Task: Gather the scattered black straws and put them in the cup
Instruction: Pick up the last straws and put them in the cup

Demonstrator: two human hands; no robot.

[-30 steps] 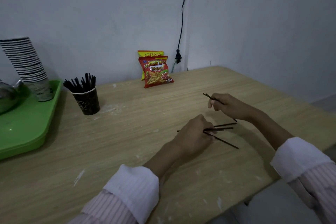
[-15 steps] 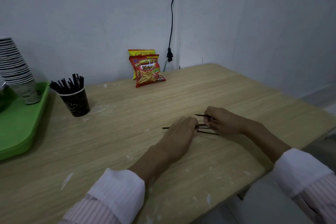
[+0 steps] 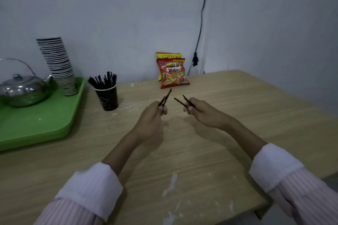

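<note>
My left hand is raised above the wooden table and grips a few black straws that point up and to the right. Close beside it, my right hand grips two black straws that point up and to the left. The two hands are a short way apart and the straw tips do not touch. The dark paper cup, to the left of my left hand, stands upright with several black straws in it.
A green tray at the left holds a steel kettle and a tall stack of paper cups. Two snack bags lean against the back wall. A black cable hangs down the wall. The table's edge runs at the right.
Both hands have lifted off the table with the straws, which lay flat under them before. The view has swung left, so the kettle and tray show more.
</note>
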